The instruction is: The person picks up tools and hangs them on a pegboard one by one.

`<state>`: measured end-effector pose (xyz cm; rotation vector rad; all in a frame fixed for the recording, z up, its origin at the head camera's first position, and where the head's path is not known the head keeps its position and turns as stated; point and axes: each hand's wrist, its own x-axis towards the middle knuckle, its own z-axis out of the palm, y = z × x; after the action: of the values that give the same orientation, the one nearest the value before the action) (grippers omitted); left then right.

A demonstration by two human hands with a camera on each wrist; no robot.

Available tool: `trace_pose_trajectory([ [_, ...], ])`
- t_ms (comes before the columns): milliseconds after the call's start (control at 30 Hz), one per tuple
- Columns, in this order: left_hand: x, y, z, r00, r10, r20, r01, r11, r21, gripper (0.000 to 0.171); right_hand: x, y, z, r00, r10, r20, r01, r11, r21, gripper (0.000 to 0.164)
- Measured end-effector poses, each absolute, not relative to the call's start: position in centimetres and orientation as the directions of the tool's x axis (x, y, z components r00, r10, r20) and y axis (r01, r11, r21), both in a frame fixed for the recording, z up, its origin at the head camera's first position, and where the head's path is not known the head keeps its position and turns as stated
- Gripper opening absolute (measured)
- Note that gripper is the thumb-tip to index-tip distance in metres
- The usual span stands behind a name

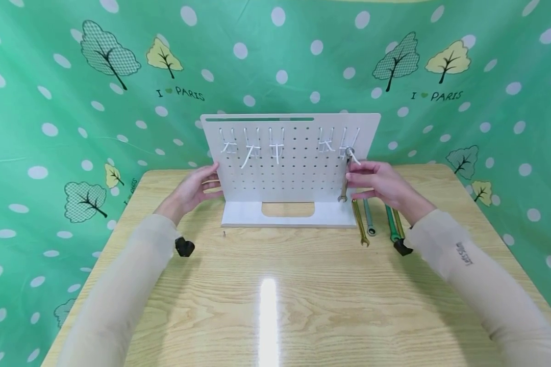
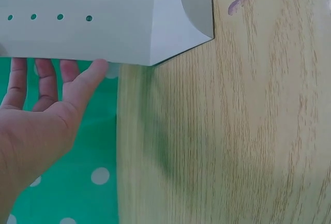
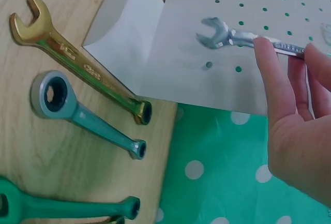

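Note:
A white pegboard (image 1: 282, 173) on a foot stands at the far side of the wooden table, with several wire hooks (image 1: 251, 150) on its face. My left hand (image 1: 195, 188) grips its left edge; in the left wrist view, fingers (image 2: 45, 81) reach behind the board. A silver combination wrench (image 3: 243, 39) hangs on the rightmost hook, its ring end around the wire and its open end down. Between thumb and fingers, my right hand (image 1: 378, 183) pinches the wrench shaft at the board's right edge.
To the right of the board lie a gold wrench (image 1: 359, 221), a teal ratchet wrench (image 3: 85, 115) and a green wrench (image 3: 72, 207), with another gold one partly hidden by the right arm. A green dotted cloth (image 1: 282, 51) hangs behind the table.

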<state>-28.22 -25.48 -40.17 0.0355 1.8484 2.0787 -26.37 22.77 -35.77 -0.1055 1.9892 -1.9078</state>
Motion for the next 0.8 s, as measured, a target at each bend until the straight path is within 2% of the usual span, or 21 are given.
trace_pose_trajectory([
  [167,-28.3,-25.3,-40.0,-0.937,0.275,-0.216,-0.244,-0.072,0.967,0.044,-26.5,22.7,-36.1,-0.946,-0.243,-0.216,0.210,0.048,-0.976,0.035],
  [400,-28.1,-25.3,-40.1,-0.935,0.268,-0.230,-0.257,-0.072,0.964,0.043,-26.5,22.2,-36.5,-0.969,-0.166,-0.182,0.170,0.084,-0.982,0.031],
  [800,-28.1,-25.3,-40.2,-0.935,0.276,-0.225,-0.254,-0.074,0.964,0.042,-26.2,23.1,-37.2,-0.966,-0.167,-0.195,0.176,0.119,-0.977,0.043],
])
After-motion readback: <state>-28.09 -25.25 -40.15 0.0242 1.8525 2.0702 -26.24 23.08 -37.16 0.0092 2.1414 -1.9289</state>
